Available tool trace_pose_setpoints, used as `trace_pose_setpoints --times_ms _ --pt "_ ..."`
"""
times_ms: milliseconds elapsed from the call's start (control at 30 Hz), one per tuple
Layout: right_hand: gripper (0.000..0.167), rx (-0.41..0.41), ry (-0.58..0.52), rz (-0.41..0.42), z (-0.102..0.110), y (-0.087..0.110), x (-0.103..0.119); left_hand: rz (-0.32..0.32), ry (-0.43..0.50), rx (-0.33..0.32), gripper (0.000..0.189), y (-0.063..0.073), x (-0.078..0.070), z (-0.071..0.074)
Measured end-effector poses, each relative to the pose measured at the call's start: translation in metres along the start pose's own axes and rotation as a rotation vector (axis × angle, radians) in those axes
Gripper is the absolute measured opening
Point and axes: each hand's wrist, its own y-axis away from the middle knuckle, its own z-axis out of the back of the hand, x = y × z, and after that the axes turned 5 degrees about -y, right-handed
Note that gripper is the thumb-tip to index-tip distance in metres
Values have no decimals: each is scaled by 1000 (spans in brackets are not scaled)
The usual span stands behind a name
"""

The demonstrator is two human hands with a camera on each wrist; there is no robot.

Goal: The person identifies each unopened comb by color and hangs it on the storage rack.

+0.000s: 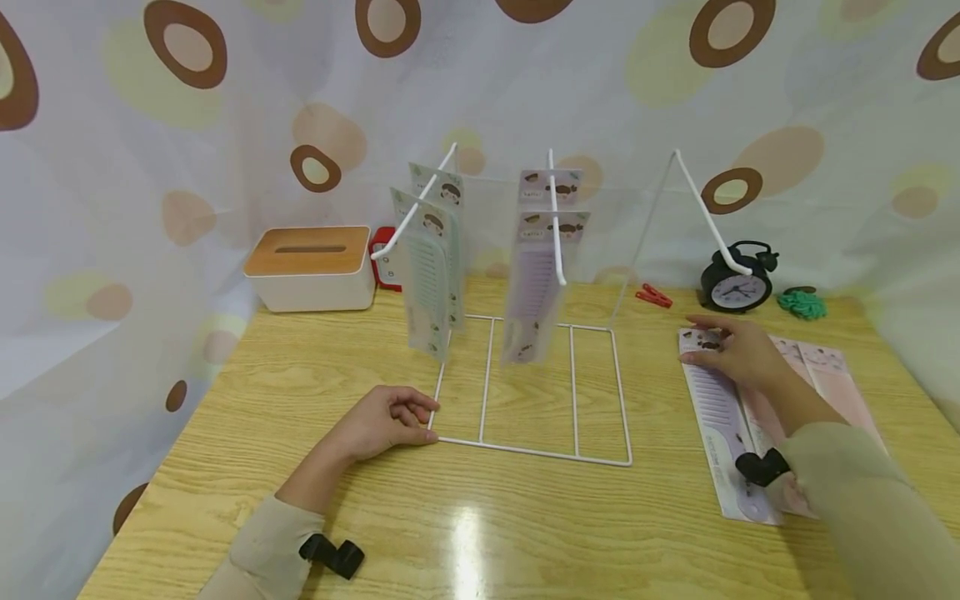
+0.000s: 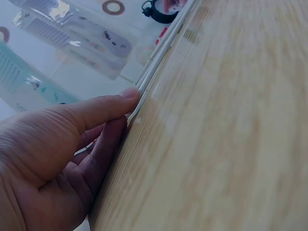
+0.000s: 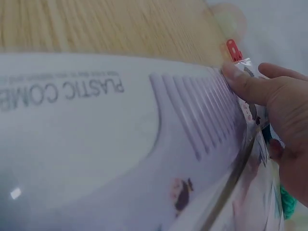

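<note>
My left hand [image 1: 386,423] pinches the front left corner of a white wire display rack [image 1: 525,451] between thumb and fingers; the left wrist view shows the thumb on the wire. Two packaged green combs [image 1: 427,275] hang on the rack's left hook and two packaged purple combs [image 1: 534,287] on its middle hook; the right hook [image 1: 712,212] bears nothing. My right hand [image 1: 742,354] grips the top end of another packaged purple comb [image 3: 192,115], lying flat on the table at right. Packaged pink combs [image 1: 832,379] lie beside it, partly hidden by my arm.
Along the wall stand a tissue box [image 1: 311,287] with a wooden lid, a red clock [image 1: 386,271] partly behind the green combs, and a black alarm clock [image 1: 738,287]. A red clip [image 1: 655,295] and a green bundle [image 1: 802,303] lie near it on the wooden table [image 1: 570,533].
</note>
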Motion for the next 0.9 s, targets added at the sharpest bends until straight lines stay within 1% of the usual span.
trace_pose_setpoints --times_ms 100,133,233,333,367,500,600,667,700,800,900 --pt "59 -84 -73 24 -6 4 3 -2 -4 -1 40 0 0 0" --pt "55 -116 -95 25 -8 6 6 -3 -5 0 40 1 0 0" --pt "54 -191 -166 20 -8 15 15 -5 -5 -2 39 1 0 0" --pt "59 -232 -221 19 -3 28 28 -7 -5 -1 39 1 0 0" --pt "60 -233 -239 20 0 33 33 -8 -7 -1 39 0 0 0" --pt "58 -241 -351 61 7 48 55 -6 -19 -4 39 -1 1 0" --pt "51 -242 -455 94 10 55 67 -10 -20 -6 39 -2 1 -1" --pt "46 -232 -531 102 11 61 74 -12 -19 -1 39 -2 1 -1" --pt "42 -229 -591 105 11 64 77 -13 -20 0 39 -2 1 -1" --pt "32 -185 -830 116 9 75 92 -15 -24 3 39 -2 1 -1" --pt "27 -150 -986 114 7 87 111 -13 -26 -2 40 -2 1 -1"
